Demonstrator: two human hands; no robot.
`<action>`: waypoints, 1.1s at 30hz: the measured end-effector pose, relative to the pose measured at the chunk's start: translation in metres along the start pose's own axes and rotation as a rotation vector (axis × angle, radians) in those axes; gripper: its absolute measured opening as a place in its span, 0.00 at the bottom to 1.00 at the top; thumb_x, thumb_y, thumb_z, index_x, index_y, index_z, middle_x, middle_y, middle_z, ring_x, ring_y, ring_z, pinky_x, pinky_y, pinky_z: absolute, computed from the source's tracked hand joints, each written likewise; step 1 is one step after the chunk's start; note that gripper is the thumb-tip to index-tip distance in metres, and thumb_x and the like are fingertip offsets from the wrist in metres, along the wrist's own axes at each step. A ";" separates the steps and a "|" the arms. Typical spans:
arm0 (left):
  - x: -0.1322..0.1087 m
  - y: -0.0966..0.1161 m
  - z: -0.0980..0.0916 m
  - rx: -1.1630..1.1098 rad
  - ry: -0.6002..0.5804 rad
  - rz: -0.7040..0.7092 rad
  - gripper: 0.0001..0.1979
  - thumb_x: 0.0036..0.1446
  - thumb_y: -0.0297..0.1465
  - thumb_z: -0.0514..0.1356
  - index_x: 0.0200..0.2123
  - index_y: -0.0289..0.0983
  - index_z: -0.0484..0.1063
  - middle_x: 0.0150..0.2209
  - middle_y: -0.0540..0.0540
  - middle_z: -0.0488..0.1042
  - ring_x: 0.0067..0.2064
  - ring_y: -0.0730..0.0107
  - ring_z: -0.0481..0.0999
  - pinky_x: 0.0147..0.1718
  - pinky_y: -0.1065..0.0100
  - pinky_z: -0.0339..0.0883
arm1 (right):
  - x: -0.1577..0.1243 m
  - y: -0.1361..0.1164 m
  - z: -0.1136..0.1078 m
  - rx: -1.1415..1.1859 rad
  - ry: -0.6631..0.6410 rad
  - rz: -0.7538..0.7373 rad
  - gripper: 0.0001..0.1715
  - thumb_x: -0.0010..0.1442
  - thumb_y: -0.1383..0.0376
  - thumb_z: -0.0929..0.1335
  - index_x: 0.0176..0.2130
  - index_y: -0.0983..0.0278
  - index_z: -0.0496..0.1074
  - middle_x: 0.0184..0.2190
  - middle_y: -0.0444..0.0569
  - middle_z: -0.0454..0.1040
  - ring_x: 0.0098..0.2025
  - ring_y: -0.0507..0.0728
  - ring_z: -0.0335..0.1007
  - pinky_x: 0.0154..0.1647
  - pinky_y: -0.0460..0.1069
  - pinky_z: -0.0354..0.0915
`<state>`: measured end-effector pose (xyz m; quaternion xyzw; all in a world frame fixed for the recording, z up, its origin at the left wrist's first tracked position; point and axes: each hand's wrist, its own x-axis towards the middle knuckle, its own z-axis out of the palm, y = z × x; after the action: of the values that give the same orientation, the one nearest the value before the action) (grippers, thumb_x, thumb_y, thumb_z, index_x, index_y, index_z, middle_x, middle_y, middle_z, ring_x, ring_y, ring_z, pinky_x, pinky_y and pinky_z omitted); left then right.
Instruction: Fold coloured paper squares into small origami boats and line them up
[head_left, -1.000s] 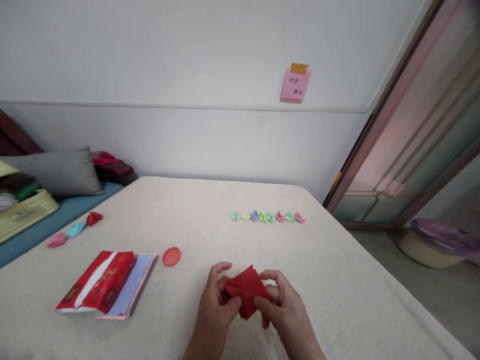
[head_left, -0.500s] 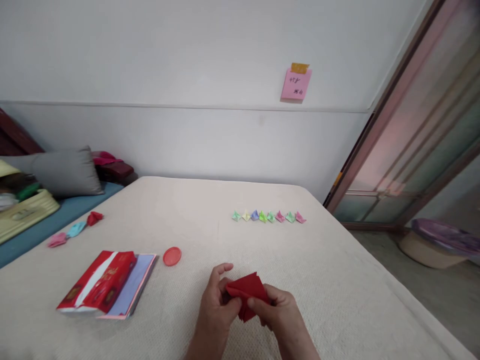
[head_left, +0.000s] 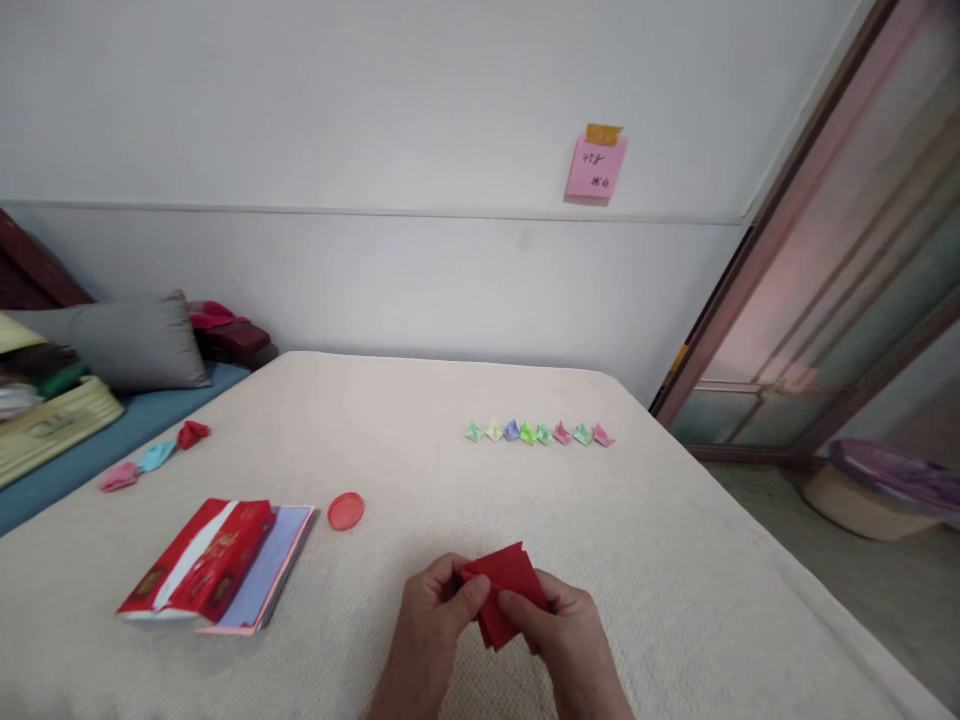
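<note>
Red folded paper [head_left: 514, 570] between both hands [head_left: 433, 612], above the pale tablecloth [head_left: 375, 420].

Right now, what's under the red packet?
A stack of sheets, lavender on top, sticks out from under the red packet on its right. How far it extends beneath, and anything else there, is covered.

Single view, head-worn. Camera looked forward and down from above the near side of the worktop [head_left: 375, 420], facing the wall [head_left: 375, 120] beyond its far edge. Left hand [head_left: 435, 605] and right hand [head_left: 564, 615] were near the lens, low and about central. Wide field: took in the cushion [head_left: 135, 345] at far left and the door [head_left: 795, 330] at right.
</note>
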<state>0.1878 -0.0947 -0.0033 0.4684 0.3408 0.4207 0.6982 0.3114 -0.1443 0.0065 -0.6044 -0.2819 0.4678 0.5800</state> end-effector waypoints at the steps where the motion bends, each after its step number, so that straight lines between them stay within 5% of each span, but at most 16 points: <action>1: 0.000 0.001 0.000 0.002 0.005 0.000 0.10 0.50 0.34 0.65 0.24 0.34 0.72 0.21 0.51 0.70 0.25 0.73 0.66 0.27 0.71 0.61 | 0.000 0.000 0.000 0.004 -0.002 0.005 0.09 0.41 0.62 0.72 0.17 0.64 0.73 0.12 0.38 0.59 0.18 0.49 0.46 0.20 0.46 0.44; 15: -0.004 0.003 0.000 0.089 0.078 0.006 0.18 0.54 0.40 0.61 0.18 0.35 0.67 0.17 0.53 0.63 0.23 0.73 0.61 0.25 0.71 0.55 | 0.003 0.013 -0.002 0.030 -0.079 0.004 0.09 0.45 0.64 0.71 0.20 0.66 0.71 0.13 0.37 0.57 0.19 0.48 0.44 0.20 0.46 0.43; 22: 0.000 -0.001 0.002 0.047 -0.092 -0.081 0.12 0.45 0.37 0.68 0.26 0.31 0.77 0.20 0.50 0.71 0.23 0.73 0.63 0.25 0.71 0.55 | 0.001 0.012 -0.003 0.064 -0.056 -0.003 0.10 0.48 0.63 0.72 0.22 0.67 0.72 0.13 0.36 0.56 0.17 0.46 0.45 0.18 0.45 0.43; 27: -0.001 0.003 -0.002 0.006 -0.008 -0.086 0.11 0.49 0.36 0.66 0.27 0.31 0.78 0.22 0.48 0.72 0.24 0.73 0.64 0.26 0.70 0.56 | 0.000 0.006 -0.005 0.217 -0.126 0.046 0.14 0.47 0.59 0.74 0.26 0.69 0.76 0.12 0.43 0.67 0.15 0.46 0.53 0.16 0.43 0.44; 33: -0.002 0.007 -0.003 -0.019 -0.013 -0.087 0.10 0.50 0.34 0.66 0.31 0.31 0.80 0.23 0.46 0.75 0.27 0.71 0.66 0.28 0.69 0.58 | 0.003 0.003 -0.006 0.321 -0.104 0.039 0.10 0.44 0.64 0.76 0.29 0.68 0.80 0.16 0.46 0.73 0.18 0.48 0.61 0.18 0.42 0.55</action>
<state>0.1827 -0.0939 0.0026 0.4491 0.3522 0.3900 0.7226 0.3179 -0.1448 0.0023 -0.4843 -0.2216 0.5486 0.6446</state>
